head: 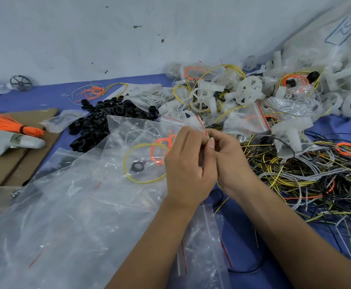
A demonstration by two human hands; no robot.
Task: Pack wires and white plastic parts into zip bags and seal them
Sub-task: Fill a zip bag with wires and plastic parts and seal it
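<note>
Left hand (pixel 188 163) and right hand (pixel 227 154) met over blue table (pixel 243 236), fingers of both curled, pinching red-striped top edge of small zip bag (pixel 193 124). Bag contents hidden behind hands. Left of hands: large clear plastic sheet (pixel 76 205) over yellow wire loop (pixel 145 162), orange wire (pixel 160 150), small black part (pixel 137 165). Right of hands: tangled wire pile (pixel 307 174). Beyond hands: white plastic parts (pixel 247 90); black rings heap (pixel 99 119) left of those.

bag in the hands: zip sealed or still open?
Cannot tell. Both the left hand and right hand pinch the zip bag at its red strip, and their fingers cover the closure itself.
</note>
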